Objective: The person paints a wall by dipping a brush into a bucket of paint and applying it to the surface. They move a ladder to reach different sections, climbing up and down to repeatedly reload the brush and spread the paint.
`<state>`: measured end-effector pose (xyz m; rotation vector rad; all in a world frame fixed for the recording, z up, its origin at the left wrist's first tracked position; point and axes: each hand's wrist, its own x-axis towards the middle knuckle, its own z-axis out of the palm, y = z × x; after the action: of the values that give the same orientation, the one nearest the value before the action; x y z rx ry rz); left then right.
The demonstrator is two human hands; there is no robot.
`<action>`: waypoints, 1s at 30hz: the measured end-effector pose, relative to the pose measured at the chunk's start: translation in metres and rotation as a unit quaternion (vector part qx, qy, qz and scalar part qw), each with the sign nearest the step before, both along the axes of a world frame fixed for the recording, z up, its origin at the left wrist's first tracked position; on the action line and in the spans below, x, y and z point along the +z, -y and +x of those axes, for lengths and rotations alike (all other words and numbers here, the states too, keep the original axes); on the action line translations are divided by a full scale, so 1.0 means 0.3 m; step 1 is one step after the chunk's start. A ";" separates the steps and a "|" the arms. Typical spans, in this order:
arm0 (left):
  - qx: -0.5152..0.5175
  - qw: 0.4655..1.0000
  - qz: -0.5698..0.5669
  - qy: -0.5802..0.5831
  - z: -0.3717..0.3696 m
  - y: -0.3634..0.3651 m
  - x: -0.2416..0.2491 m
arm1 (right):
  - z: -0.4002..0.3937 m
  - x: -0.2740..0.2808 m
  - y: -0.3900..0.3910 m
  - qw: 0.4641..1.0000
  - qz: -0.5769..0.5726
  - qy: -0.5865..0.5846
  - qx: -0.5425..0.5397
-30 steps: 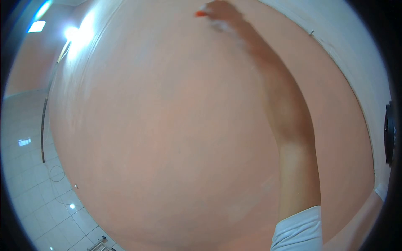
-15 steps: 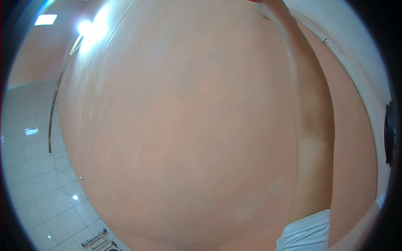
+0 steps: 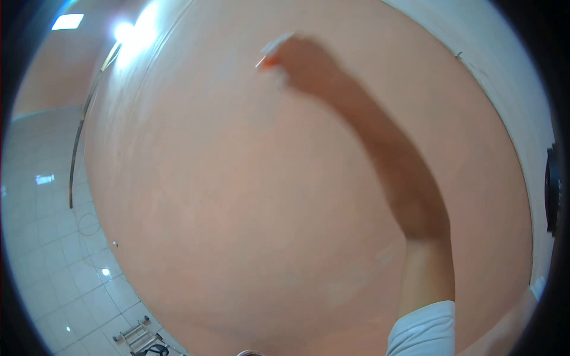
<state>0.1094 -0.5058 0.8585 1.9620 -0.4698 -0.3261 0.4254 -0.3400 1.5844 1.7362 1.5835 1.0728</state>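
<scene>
My right hand (image 3: 306,64) is raised at the upper middle, in front of a pinkish plastered wall (image 3: 249,178). The arm reaches up from the lower right, with a white sleeve (image 3: 423,326) near its base. Its fingers are closed round a small tool (image 3: 270,59) with an orange part and a thin pale edge. Blur hides the tool's exact shape and whether it touches the wall. My left hand is out of view. A pale curved rim (image 3: 250,353) peeks in at the bottom edge, mostly cut off.
A bright lamp (image 3: 123,32) glows atop a thin leaning pole (image 3: 76,148) on the left. A cable (image 3: 89,224) lies on the white tiled floor (image 3: 59,261). A metal stepladder (image 3: 141,339) is at lower left. Pale trim (image 3: 493,77) borders the wall on the right.
My right hand has swept left and slightly down, from the top edge at right to the upper middle, bringing the tool into view. The pale rim has appeared at the bottom.
</scene>
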 end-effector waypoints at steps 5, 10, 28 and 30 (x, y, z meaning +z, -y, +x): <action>-0.021 0.993 0.014 -0.116 0.011 -0.036 0.062 | 0.005 0.388 0.055 0.963 0.074 0.211 -0.148; -0.043 0.986 0.049 -0.153 0.002 -0.043 0.077 | 0.103 -0.103 0.142 0.995 -0.010 0.003 -0.100; -0.021 0.971 0.003 -0.239 -0.013 -0.113 0.250 | -0.137 0.472 -0.164 0.886 0.310 0.081 -0.334; -0.019 0.970 0.005 -0.243 -0.009 -0.096 0.206 | -0.082 0.501 -0.133 0.891 0.288 0.102 -0.337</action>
<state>0.1067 -0.4769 0.9205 1.8025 -0.1864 -0.8104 0.4008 -0.3001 1.7346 2.2090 0.4461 1.3540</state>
